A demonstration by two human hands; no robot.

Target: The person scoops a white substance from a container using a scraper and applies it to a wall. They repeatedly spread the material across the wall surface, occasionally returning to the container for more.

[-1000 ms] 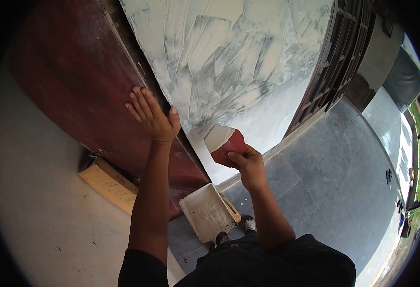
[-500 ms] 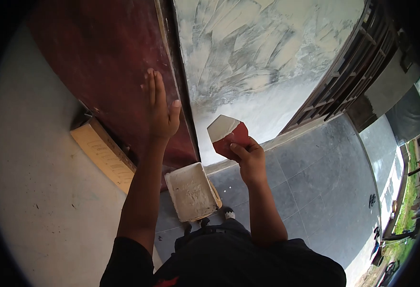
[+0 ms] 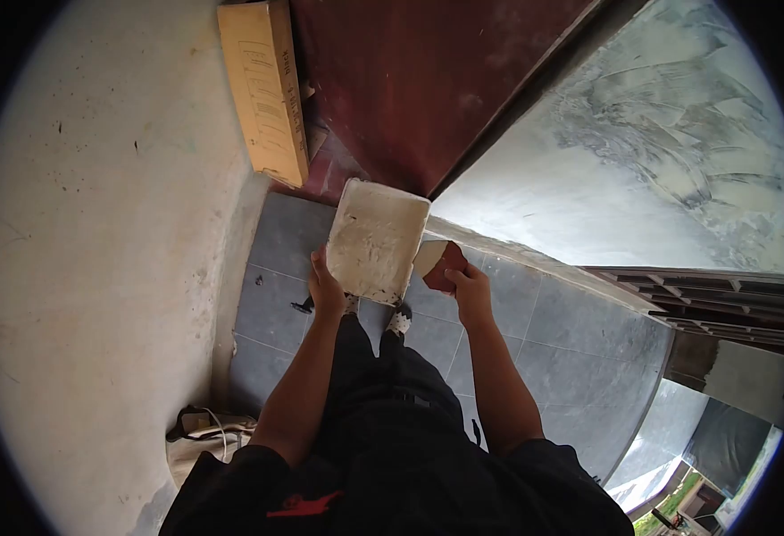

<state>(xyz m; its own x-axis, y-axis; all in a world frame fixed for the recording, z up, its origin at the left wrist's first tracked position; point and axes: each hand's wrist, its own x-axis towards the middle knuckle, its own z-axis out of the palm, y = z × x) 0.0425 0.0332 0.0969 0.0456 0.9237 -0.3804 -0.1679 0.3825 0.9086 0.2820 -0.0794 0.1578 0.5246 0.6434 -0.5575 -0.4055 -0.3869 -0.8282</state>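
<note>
My left hand [image 3: 323, 290] is at the left edge of a whitish rectangular tray [image 3: 376, 234], thumb over the rim and the other fingers hidden beneath. Dried-looking white paste is smeared over the tray's inside, with dark specks along its near edge. To the right of the tray, my right hand [image 3: 471, 293] pinches a flat red scraper [image 3: 446, 265] between thumb and fingers. White paste covers the scraper's far-left part, which lies close beside the tray's right rim.
A long cardboard box [image 3: 267, 89] stands against the dark red door [image 3: 428, 80]. At the right is a wall [image 3: 624, 152] with streaky paste, above a grey tiled floor [image 3: 544, 348]. A beige bag [image 3: 197, 451] sits at the lower left by the pale wall [image 3: 97, 268].
My left hand has come down from the red door to the tray's edge. My right hand has lowered the scraper beside the tray. The view has tilted down and turned left.
</note>
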